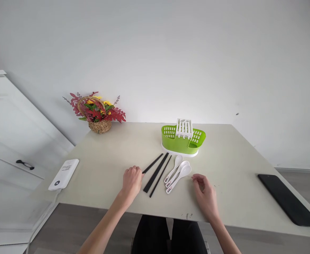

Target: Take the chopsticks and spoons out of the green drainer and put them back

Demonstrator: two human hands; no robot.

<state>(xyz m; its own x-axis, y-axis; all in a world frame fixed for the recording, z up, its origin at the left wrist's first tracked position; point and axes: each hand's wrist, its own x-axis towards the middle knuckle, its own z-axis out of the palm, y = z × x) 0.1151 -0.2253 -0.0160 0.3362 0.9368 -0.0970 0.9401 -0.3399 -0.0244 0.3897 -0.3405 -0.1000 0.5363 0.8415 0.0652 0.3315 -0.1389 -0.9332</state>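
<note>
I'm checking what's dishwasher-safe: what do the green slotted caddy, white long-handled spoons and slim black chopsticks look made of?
Green slotted caddy: likely plastic, smooth, satiny; thin moulded walls.
White long-handled spoons: glossy, perhaps glazed ceramic or melamine; shiny bowls, printed handles.
Slim black chopsticks: fairly matte, uniformly dark; composite or coated wood, unclear.

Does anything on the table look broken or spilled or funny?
Yes, one spot: dark, blotchy marks near the table's front edge. They look odd because the rest of the top is mostly plain. They might be chips or stains; I can't tell. The spoons show no obvious damage.
</note>
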